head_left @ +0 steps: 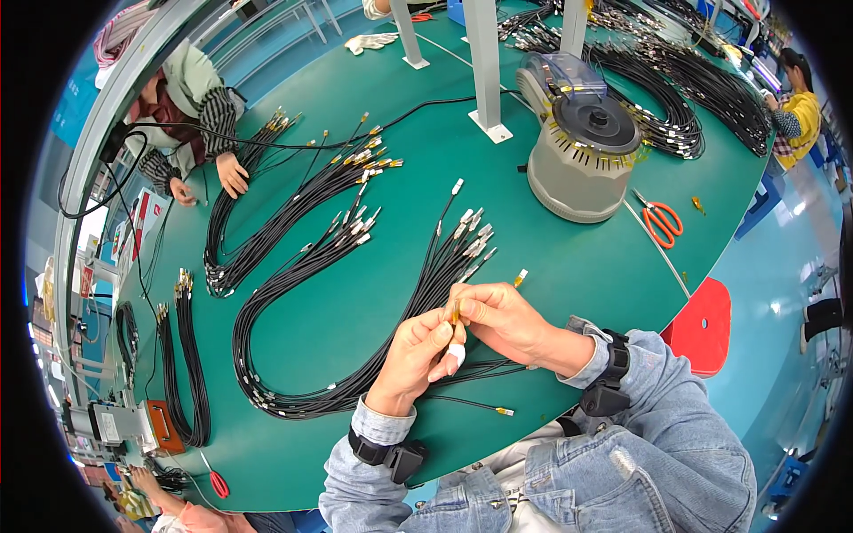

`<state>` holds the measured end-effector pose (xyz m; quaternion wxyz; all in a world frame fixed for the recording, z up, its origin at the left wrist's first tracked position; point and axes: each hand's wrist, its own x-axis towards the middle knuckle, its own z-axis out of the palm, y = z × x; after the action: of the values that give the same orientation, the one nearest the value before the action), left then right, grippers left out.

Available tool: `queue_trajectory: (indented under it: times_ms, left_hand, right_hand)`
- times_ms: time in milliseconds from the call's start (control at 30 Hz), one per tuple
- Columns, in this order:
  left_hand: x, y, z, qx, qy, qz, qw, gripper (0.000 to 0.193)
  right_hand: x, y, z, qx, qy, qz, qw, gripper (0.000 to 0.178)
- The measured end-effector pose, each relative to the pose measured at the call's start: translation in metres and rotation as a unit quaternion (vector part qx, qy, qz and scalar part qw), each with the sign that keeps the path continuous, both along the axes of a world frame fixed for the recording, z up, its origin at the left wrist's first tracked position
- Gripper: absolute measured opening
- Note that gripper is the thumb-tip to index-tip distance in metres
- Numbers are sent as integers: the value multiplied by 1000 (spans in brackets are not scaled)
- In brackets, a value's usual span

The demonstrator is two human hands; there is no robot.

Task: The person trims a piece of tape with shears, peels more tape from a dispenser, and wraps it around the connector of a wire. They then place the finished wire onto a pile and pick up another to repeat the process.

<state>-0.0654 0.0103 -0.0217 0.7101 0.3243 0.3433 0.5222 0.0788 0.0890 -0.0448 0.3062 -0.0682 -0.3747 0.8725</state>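
Observation:
In front of me my left hand [410, 354] and my right hand [508, 325] meet with their fingertips pinched. Between them is a small strip of amber tape [457, 311], at what looks like a cable end. A white piece [456, 353] shows just below, by my left fingers. Both hands are closed; the cable's course beneath them is partly hidden. Just beyond lies a bundle of black cables [426, 289] with silver and white connectors, curving away to the left. One loose cable end with a yellow-and-white tip [505, 411] lies near the table edge.
Further cable bundles [306, 191] cover the left of the green table [569, 266]. A round tape dispenser [582, 151] stands behind grey posts [486, 71]. Orange-handled scissors [662, 224] lie at right, above a red stool [702, 329]. A co-worker's hand [232, 175] touches cables at far left.

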Motion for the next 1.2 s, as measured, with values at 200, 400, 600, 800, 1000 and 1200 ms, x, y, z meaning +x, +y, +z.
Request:
queue_trajectory:
  times_ms: [200, 400, 600, 800, 1000, 1200]
  left_hand:
    - [15, -1, -1, 39, 146, 19, 988, 18]
    - [33, 2, -14, 389, 621, 26, 680, 14]
    - [32, 6, -16, 236, 535, -12, 811, 10]
    - [24, 11, -20, 198, 557, 90, 802, 9]
    - [14, 14, -23, 203, 631, 153, 733, 9]
    - [10, 14, -21, 198, 687, 170, 678, 12]
  right_hand:
    - [11, 12, 17, -63, -34, -21, 997, 25]
    - [57, 55, 45, 128, -143, -225, 955, 22]
    - [136, 134, 99, 383, -319, -421, 758, 19]
    - [182, 238, 109, 407, -525, -397, 634, 25]
    - [173, 259, 116, 350, -607, -226, 677, 28]
    - [172, 260, 125, 363, -614, -213, 668, 19]
